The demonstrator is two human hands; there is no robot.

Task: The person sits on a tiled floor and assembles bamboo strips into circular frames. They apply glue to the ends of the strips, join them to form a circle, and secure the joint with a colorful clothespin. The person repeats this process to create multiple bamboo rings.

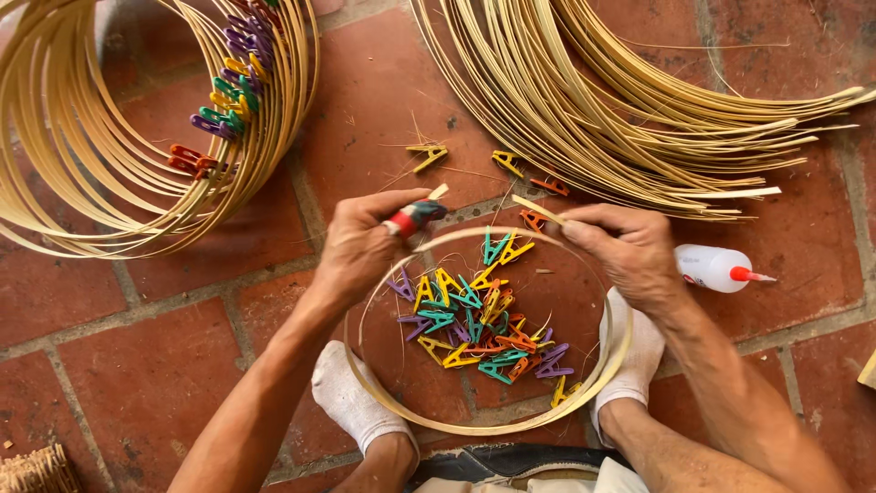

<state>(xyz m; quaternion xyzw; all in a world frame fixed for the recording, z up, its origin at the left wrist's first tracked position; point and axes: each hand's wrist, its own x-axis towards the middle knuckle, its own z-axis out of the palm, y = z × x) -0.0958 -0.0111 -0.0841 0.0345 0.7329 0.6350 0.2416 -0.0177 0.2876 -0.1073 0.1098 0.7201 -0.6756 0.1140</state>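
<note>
My left hand [365,242] pinches one end of a thin bamboo strip bent into a hoop [429,415], and a red and dark clip [416,215] sits at its fingertips. My right hand [620,246] grips the strip's other end [538,208] just to the right, the two ends close together at the top of the hoop. Inside the hoop, on the tile floor, lies a pile of several small plastic clips [474,329] in yellow, teal, purple and orange. My two feet in white socks [351,402] rest against the hoop's lower sides.
A stack of finished bamboo hoops [82,155] with coloured clips lies at the upper left. A large bundle of loose bamboo strips [639,110] curves across the upper right. A white squeeze bottle with a red tip [716,267] lies right of my right hand. Stray clips [427,155] lie above.
</note>
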